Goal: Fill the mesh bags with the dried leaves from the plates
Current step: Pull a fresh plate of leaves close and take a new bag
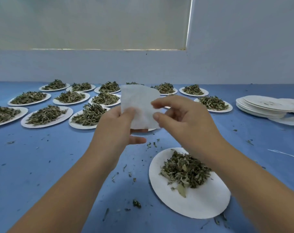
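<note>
mesh bag (139,106): white and flat, held up in the air above the surface at about 12 o'clock from the near plate, broad face toward the camera.
bag axis: long axis runs close to upright, leaning a little; the rounded top end points to about 1 o'clock, the straight bottom edge to 6 o'clock.
left hand (116,125): pinching the bag's lower left part, thumb on the front, fingers curled behind and below it.
right hand (185,118): thumb and forefinger pinch the bag's right edge; the other fingers are loosely curled.
near plate (193,207): white, at 5 o'clock under the right forearm, carrying a heap of dried leaves (185,172).
far plates (62,118): rows of leaf-heaped plates from 10 to 1 o'clock, behind the bag.
empty plates (260,106): a stack at 2 o'clock.
surface (58,157): blue, with loose leaf bits (137,203) scattered at 6 o'clock.
string (284,153): thin white line at 3 o'clock.
</note>
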The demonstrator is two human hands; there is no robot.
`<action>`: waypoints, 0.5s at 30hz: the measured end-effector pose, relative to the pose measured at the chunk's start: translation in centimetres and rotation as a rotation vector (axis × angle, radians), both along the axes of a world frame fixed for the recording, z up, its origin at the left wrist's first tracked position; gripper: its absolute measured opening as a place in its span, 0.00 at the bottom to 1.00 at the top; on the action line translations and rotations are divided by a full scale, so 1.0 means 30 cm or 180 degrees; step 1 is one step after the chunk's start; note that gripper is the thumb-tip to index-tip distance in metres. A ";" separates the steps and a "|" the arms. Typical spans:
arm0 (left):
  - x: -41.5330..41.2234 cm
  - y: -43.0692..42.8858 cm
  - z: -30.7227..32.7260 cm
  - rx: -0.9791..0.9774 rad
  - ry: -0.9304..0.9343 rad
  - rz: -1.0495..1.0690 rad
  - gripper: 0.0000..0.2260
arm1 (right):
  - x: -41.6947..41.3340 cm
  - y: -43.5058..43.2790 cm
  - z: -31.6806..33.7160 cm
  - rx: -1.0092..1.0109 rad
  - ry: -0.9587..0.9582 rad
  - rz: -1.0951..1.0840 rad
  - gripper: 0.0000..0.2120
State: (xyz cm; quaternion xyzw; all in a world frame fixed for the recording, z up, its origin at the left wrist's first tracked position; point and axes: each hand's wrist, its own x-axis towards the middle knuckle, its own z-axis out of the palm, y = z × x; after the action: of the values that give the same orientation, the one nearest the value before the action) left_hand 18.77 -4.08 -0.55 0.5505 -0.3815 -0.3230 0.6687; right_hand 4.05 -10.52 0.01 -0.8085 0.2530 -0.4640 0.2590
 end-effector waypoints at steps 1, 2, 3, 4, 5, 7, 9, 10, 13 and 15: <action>0.003 -0.001 -0.002 0.0061 -0.0532 0.0156 0.08 | -0.011 -0.012 0.000 0.0219 -0.0124 -0.0060 0.12; 0.007 -0.003 -0.007 0.0085 -0.1092 0.0279 0.08 | -0.021 -0.022 0.001 0.0362 -0.0171 -0.0125 0.14; 0.009 -0.006 -0.014 0.0074 -0.1608 0.0369 0.09 | -0.029 -0.029 0.004 0.0395 -0.0133 -0.0172 0.18; 0.011 -0.008 -0.019 0.0048 -0.2043 0.0418 0.09 | -0.033 -0.035 0.006 0.0353 -0.0038 -0.0175 0.22; 0.011 -0.009 -0.023 0.0033 -0.2405 0.0426 0.09 | -0.035 -0.037 0.005 0.0288 0.0074 -0.0124 0.26; 0.007 -0.008 -0.029 0.0007 -0.2982 0.0389 0.09 | -0.035 -0.041 0.002 0.0189 0.0273 0.0013 0.30; 0.000 -0.007 -0.030 -0.0084 -0.3322 0.0335 0.10 | -0.035 -0.043 -0.005 0.0113 0.0384 0.0025 0.24; -0.002 -0.006 -0.031 -0.0136 -0.3396 0.0323 0.11 | -0.035 -0.044 -0.010 0.0101 0.0414 0.0003 0.18; -0.009 -0.005 -0.039 -0.0218 -0.3291 0.0256 0.06 | -0.038 -0.058 -0.024 0.0137 0.0483 0.0007 0.07; -0.013 -0.005 -0.047 -0.0263 -0.3236 0.0181 0.05 | -0.044 -0.067 -0.029 0.0181 0.0524 0.0032 0.07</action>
State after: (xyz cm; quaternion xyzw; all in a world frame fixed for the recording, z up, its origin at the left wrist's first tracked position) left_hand 18.37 -4.24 -1.97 0.6213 -0.6559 0.0193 0.4283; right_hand 2.72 -12.53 -0.86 -0.8374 0.2824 -0.3873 0.2625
